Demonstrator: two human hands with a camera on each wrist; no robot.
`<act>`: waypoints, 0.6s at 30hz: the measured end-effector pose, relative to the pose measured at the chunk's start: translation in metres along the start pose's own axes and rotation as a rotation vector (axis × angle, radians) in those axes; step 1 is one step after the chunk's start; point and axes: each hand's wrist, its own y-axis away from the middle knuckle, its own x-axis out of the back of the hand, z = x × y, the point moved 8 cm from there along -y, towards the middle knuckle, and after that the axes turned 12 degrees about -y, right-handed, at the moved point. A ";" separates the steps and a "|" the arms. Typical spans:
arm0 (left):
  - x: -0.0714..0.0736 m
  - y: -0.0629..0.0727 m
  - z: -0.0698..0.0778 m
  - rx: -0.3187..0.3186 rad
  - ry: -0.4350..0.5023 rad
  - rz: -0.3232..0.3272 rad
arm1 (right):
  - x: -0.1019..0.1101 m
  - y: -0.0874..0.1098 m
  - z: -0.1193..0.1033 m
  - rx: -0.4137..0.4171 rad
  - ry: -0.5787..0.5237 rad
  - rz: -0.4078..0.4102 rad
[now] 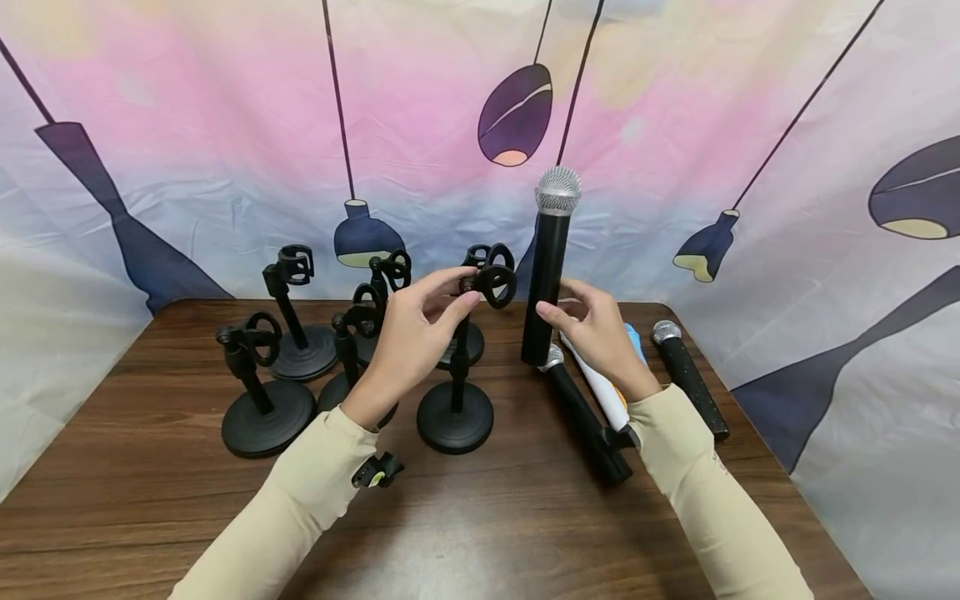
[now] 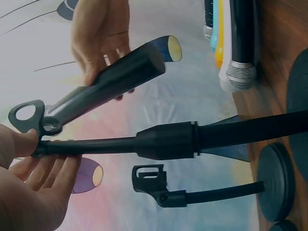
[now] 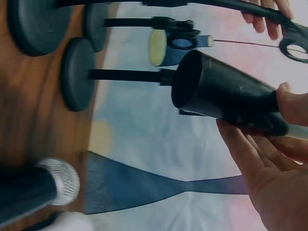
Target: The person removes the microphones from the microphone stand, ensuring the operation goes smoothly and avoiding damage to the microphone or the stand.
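My left hand (image 1: 414, 327) pinches the top of a black desk microphone stand (image 1: 455, 417), just under its ring-shaped clip (image 1: 497, 283). The stand's round base is on the table in front of me. In my right hand (image 1: 596, 327) is a black microphone (image 1: 547, 271) with a silver mesh head, held nearly upright with the head at the top. It is raised beside the clip, a small gap to its right. The right wrist view shows the microphone's dark lower end (image 3: 192, 82) and my thumb and fingers gripping its body.
Several more black stands, one at the front left (image 1: 266, 417), are grouped left on the wooden table (image 1: 480, 533). Beneath my right hand lie a black microphone (image 1: 585, 421) and a white one (image 1: 606, 392). Another microphone (image 1: 690, 379) lies near the right edge. A patterned cloth (image 1: 442, 125) hangs behind.
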 end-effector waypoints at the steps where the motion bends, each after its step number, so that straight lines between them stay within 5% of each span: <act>1: 0.000 0.002 -0.002 0.015 -0.006 -0.009 | -0.001 0.002 0.005 -0.019 0.021 -0.002; 8: -0.004 0.018 -0.022 0.123 -0.052 -0.093 | -0.013 0.018 0.038 -0.134 0.138 -0.070; 18: -0.017 0.041 -0.042 0.161 -0.092 -0.200 | -0.028 0.035 0.080 -0.261 0.336 -0.149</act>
